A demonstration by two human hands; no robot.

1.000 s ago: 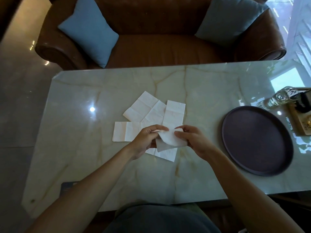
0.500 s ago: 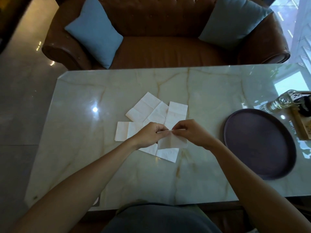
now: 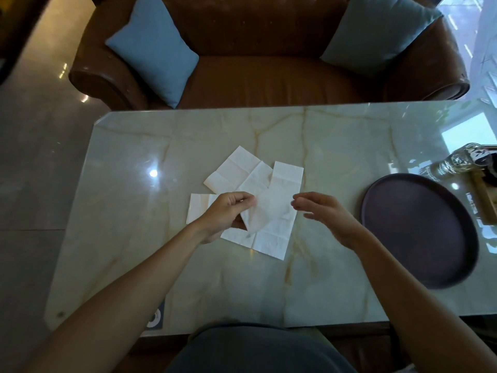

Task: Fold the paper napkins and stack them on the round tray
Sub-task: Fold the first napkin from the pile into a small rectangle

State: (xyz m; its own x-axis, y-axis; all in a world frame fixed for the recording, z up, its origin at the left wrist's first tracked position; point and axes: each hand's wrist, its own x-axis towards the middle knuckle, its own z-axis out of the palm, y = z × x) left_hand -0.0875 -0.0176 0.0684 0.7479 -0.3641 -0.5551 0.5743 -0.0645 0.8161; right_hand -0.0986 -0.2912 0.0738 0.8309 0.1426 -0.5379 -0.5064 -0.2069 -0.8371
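Note:
Several white paper napkins point(image 3: 285, 176) lie spread and overlapping at the middle of the marble table point(image 3: 336, 286). My left hand point(image 3: 227, 214) pinches one folded napkin point(image 3: 265, 214) by its left edge, lifted slightly above the others. My right hand point(image 3: 325, 215) hovers just right of that napkin, fingers apart, holding nothing. The dark round tray point(image 3: 419, 230) sits on the table to the right, with nothing on it.
A glass bottle point(image 3: 457, 161) and a wooden holder point(image 3: 484, 195) stand at the table's right edge behind the tray. A brown leather sofa point(image 3: 269, 76) with two blue cushions faces the far side of the table.
My right hand has let go of the napkin and moved a little to the right. My left hand still holds the napkin, which now hangs looser.

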